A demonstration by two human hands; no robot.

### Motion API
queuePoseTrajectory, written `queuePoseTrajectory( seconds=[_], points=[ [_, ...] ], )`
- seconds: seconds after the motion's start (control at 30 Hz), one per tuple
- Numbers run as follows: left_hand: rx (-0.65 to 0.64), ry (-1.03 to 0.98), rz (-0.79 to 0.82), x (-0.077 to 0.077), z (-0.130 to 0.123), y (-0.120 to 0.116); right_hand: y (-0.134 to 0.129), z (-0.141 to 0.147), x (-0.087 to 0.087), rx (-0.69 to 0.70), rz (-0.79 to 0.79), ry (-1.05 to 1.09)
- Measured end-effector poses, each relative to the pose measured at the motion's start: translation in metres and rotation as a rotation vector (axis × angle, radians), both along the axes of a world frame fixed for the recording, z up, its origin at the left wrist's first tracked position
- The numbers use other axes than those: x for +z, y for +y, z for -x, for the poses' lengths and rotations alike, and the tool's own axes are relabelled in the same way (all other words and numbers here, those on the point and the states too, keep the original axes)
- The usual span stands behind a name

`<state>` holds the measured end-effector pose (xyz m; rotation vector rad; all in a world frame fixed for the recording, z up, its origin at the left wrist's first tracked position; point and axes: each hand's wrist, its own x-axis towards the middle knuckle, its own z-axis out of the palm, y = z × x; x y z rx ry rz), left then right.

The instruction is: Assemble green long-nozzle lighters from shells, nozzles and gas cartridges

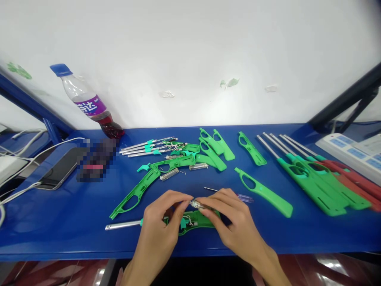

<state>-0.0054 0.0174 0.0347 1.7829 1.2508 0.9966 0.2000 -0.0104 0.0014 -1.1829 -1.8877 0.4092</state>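
Near the front edge, a green half shell [195, 228] with wires and a teal trigger lies under both hands, its metal tube [123, 225] pointing left. My left hand [165, 218] pinches at the left end of a small clear lighter tank with a metallic top [196, 204], just above the shell. My right hand [230, 216] holds the tank from the right, fingers covering most of its body. Behind my right hand lies a screwdriver [245, 198] with a purple clear handle. Two more clear tanks [169, 174] rest farther back, beside tiny screws.
Open green shells [138, 190] lie left of centre, metal tubes [137, 149] behind them. Green covers [264, 194] lie right of centre; assembled green and red lighters [317, 186] are at right. A bottle [89, 105], phone [62, 169] and power strip [354, 153] stand at the sides.
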Motion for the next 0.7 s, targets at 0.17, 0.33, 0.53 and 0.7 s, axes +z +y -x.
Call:
queuePoseTrajectory(
  seconds=[0.17,0.33,0.53,0.7],
  points=[
    [-0.010,0.002,0.009,0.0006,0.0010,-0.0010,0.0006,-0.0003,-0.0017,-0.006,-0.020,-0.012],
    [-0.006,0.011,0.017,0.0001,0.0013,-0.0020,-0.0002,-0.0005,-0.0018,-0.012,-0.029,-0.012],
    [0.015,0.013,0.016,-0.0028,0.0020,-0.0027,0.0000,-0.0003,-0.0010,-0.007,-0.032,-0.013],
    [-0.015,0.012,0.022,0.0002,0.0012,-0.0047,0.0003,0.0001,-0.0016,0.009,-0.018,-0.032]
  ],
)
